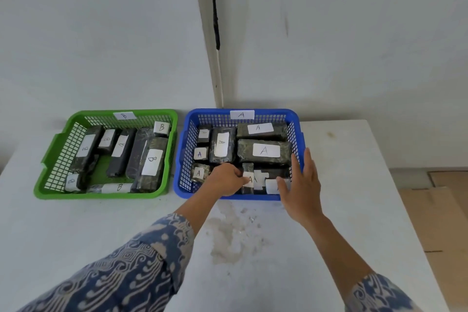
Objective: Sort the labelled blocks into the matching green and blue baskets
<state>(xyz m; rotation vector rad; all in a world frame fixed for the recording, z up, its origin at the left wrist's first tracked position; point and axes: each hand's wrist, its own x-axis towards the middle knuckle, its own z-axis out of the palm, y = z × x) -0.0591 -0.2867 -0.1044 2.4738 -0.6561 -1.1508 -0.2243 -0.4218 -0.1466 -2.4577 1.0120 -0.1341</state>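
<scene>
A green basket [58,139] tagged B stands at the left and a blue basket [182,185] tagged A beside it on the right. Both hold several dark wrapped blocks with white labels. Inside the blue basket's front part my left hand [225,180] pinches a small upright block labelled A [247,171]. My right hand [301,185] reaches over the basket's front right corner with straight, spread fingers, its fingertips by a flat labelled block [271,186]. A large block marked A [264,151] lies behind them. One block in the green basket [121,145] seems to read A.
The baskets sit on a white table [354,185] pushed against a white wall corner. A stained patch [233,233] marks the tabletop in front of the blue basket. Cardboard sheets [440,210] lie on the floor past the table's right edge.
</scene>
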